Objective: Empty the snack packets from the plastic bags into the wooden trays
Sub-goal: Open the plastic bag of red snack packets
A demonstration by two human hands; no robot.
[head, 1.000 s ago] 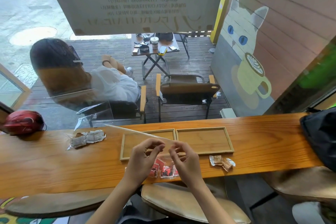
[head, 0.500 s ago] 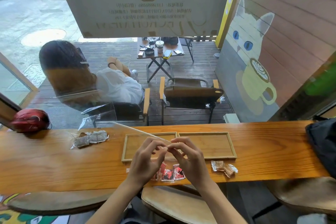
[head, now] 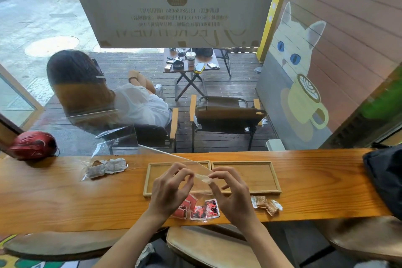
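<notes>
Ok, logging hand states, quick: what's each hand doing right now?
Left hand: pinched shut on the clear plastic bag.
Right hand: pinched shut on the same bag's edge.

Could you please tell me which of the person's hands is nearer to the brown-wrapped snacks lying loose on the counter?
Right. The right hand sits just beside the brown-wrapped snacks; the left hand lies farther away.

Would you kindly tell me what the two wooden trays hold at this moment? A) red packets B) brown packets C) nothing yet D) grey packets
C: both wooden trays show bare wood, while the red packets lie on the counter in front of them, inside the clear bag that both hands pinch at its top.
</notes>
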